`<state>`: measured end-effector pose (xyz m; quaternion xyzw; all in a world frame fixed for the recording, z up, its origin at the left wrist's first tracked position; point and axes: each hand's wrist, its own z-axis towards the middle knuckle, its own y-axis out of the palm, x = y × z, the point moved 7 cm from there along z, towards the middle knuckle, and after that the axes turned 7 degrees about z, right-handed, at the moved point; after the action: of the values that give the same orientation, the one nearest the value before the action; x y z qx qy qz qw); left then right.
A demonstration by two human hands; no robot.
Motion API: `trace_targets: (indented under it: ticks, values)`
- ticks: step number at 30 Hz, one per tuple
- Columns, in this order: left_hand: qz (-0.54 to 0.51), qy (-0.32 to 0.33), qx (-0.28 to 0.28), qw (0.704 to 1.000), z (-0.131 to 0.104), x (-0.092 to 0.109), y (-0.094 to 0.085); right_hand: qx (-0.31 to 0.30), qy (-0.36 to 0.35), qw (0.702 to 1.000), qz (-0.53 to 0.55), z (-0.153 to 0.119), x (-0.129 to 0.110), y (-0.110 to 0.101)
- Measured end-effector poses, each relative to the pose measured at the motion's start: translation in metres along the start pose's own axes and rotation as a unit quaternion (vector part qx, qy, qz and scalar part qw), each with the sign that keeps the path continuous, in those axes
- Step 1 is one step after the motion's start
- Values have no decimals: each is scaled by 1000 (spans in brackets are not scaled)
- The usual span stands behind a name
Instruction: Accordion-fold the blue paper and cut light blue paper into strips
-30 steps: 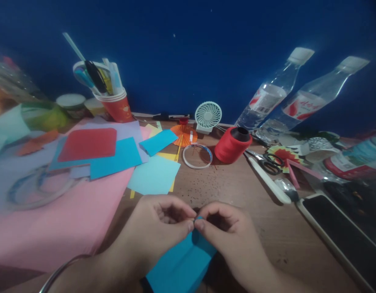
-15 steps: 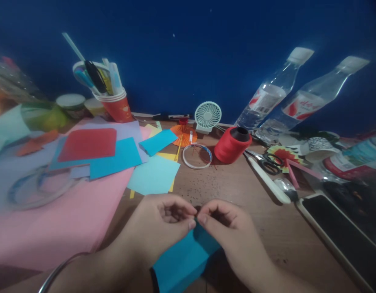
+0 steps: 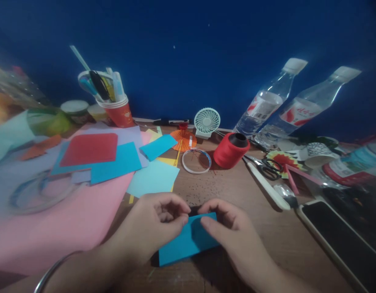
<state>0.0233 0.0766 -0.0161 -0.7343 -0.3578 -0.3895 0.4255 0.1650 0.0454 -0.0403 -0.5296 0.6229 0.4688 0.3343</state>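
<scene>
Blue paper (image 3: 188,244) is lying at lower centre of frame, the right hand (image 3: 233,230) pinching its far edge, seemingly for steadiness; the left hand (image 3: 149,228) is resting narrowly bent near that edge, leaving any grip impossible to tell. Beyond, a red spool (image 3: 229,152) is standing right of centre; upper left, a cup (image 3: 121,116) is holding pens (image 3: 99,86) handy.

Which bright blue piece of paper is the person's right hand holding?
The front blue piece, held by the right hand, whose thumb lies on it. Farther back, untouched, lie one blue sheet beside the red card and another beside the orange fan.
</scene>
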Motion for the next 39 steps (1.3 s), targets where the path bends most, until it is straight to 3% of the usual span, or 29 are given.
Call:
trace_targets:
  ticks: [3, 9, 16, 20, 26, 31, 36, 39]
  values:
    - [12, 27, 2, 1000, -2, 3, 2, -4, -8, 994, -105, -1, -3, 2]
    - [87, 38, -4, 996, -5, 2, 5, 9, 5, 991, -136, -3, -2, 3]
    - [93, 2, -27, 995, -1, -6, 3, -77, 26, 990, -112, -2, -5, 7]
    - [78, -19, -29, 996, 0, -7, 0, -49, -7, 995, -83, 3, -17, -2]
    - [68, -20, -34, 997, 2, -7, 1, -16, -27, 977, -213, 7, -23, -8]
    - [70, -22, -33, 997, 3, -6, -3, 1, -49, 967, -252, 7, -25, -11]
    - [53, -19, -22, 998, 3, -6, -8, 24, -50, 978, -203, 11, -24, -18]
    - [40, -24, -22, 999, 4, -7, -9, 25, -26, 996, -78, 15, -19, -22]
